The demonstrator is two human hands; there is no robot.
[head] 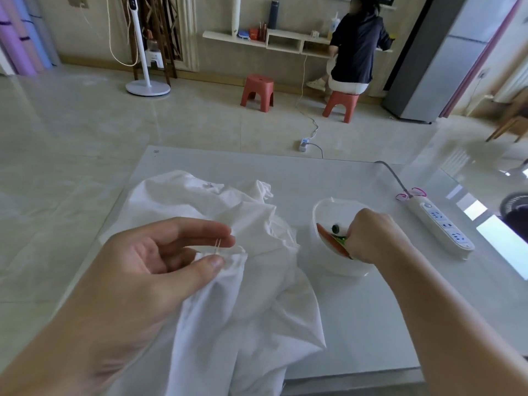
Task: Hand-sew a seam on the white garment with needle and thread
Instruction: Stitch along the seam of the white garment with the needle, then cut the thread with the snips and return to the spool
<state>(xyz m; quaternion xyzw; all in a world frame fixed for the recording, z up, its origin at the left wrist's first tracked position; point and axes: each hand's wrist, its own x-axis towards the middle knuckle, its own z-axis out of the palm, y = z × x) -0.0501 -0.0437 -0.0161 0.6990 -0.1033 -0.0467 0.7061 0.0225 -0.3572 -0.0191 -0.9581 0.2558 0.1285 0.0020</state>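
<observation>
So the left hand pinches a bunched edge of the white garment between thumb and fingers, with the other fingers loosely spread, and a short loop of thread pokes up right at the pinch. The garment lies crumpled on the table, part of it hanging toward the near edge. The right hand is down in the white bowl just beside the cloth, fingers curled round something orange and green, probably scissors, though I can't tell for sure. My guess is it's thread-trimming time. Tip: keep that left pinch firm so the stitch doesn't slip, hold the thread taut, and snip close to the knot without nicking the fabric. No needle visible from here.
</observation>
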